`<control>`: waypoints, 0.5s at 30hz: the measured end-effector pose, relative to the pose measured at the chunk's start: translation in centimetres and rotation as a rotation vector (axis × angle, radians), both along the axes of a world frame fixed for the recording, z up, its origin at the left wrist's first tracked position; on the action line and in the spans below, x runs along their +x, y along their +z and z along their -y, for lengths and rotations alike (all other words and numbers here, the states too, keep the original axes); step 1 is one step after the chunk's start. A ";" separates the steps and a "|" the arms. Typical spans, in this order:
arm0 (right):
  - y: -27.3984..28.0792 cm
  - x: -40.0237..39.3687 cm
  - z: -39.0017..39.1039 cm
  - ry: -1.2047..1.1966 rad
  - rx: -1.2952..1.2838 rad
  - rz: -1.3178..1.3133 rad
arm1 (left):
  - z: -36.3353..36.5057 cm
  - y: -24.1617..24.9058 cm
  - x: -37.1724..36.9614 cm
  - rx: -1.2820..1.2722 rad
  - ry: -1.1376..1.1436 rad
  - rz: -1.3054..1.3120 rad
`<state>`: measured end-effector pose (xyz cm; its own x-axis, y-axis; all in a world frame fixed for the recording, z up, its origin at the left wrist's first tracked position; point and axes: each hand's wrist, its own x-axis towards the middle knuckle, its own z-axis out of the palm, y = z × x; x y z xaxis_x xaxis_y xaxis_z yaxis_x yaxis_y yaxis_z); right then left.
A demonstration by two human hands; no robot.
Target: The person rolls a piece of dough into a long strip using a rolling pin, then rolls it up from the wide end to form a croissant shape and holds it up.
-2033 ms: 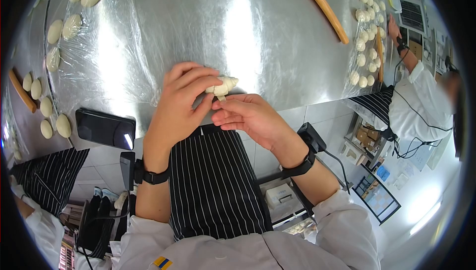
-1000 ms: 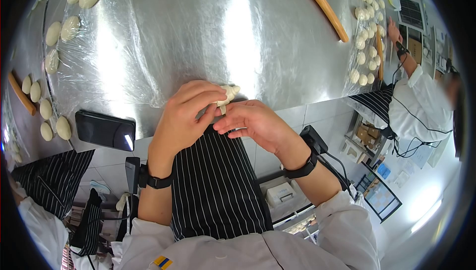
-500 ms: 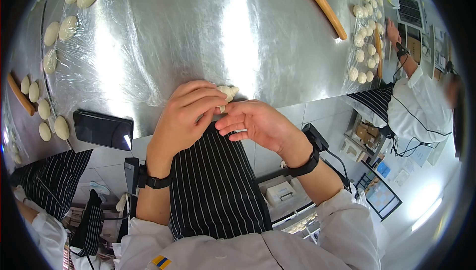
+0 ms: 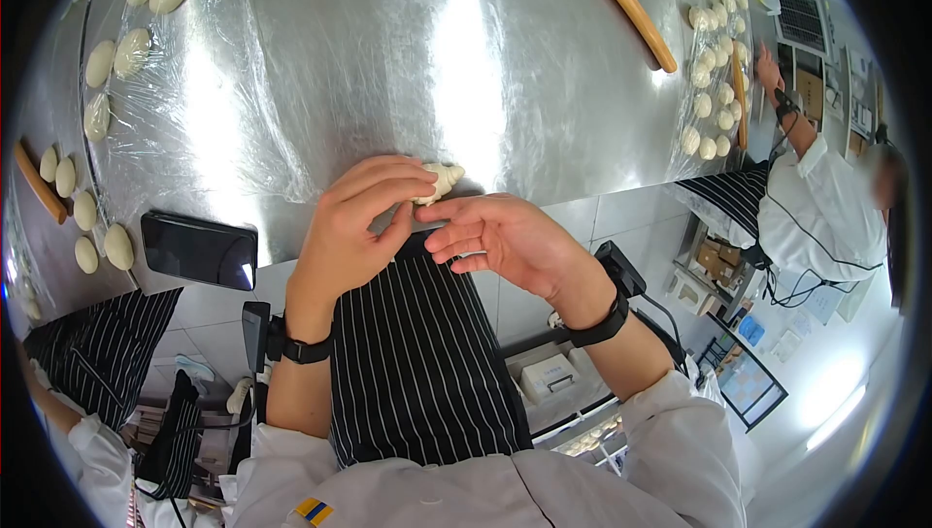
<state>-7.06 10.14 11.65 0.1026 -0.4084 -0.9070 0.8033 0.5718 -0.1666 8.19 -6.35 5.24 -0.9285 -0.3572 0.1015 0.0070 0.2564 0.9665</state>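
A small pale piece of dough (image 4: 444, 181), rolled with ridges and pointed at its right end, lies at the near edge of the metal table. My left hand (image 4: 357, 222) curves over it from the left, fingers and thumb closed around its side and partly hiding it. Just below the dough, my right hand (image 4: 519, 245) is turned partly palm up, its fingers apart and slightly bent. The tip of its index finger is close to the dough and to my left thumb; whether it touches cannot be made out. Nothing sits in the right hand.
A black phone (image 4: 199, 249) lies by the near edge on the left. Dough pieces (image 4: 133, 52) rest under plastic film (image 4: 248, 111) at left, with more dough balls (image 4: 701, 77) at right. Wooden rolling pins (image 4: 626, 9) lie further off. A co-worker (image 4: 815, 198) stands at the right.
My left fingers have shifted slightly to the left, so more of the dough shows. The right hand stays almost in place, its index finger a little straighter.
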 end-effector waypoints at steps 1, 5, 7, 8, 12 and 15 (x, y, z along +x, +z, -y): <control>-0.1 0.1 -0.2 -0.017 -0.012 0.002 | 0.0 -0.2 0.1 0.007 0.010 0.001; -0.4 0.3 -0.8 -0.109 -0.063 0.031 | 0.2 -0.2 0.2 -0.021 0.017 0.011; -0.8 0.5 -1.2 -0.139 -0.104 0.050 | 0.3 -0.1 0.3 -0.010 0.019 0.023; -0.9 0.6 -1.3 -0.170 -0.143 0.069 | 0.3 -0.1 0.3 0.002 0.020 0.034; -0.4 0.9 -1.1 -0.215 -0.136 0.096 | 0.3 0.3 0.3 0.028 0.033 0.094; 0.5 1.1 -1.0 -0.189 -0.109 0.034 | 0.4 0.2 0.3 0.040 0.015 0.101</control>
<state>-5.98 11.09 12.12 0.0443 -0.5184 -0.8540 0.9008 0.3903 -0.1902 8.47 -6.80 5.40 -0.9278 -0.3729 -0.0073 -0.0949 0.2171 0.9715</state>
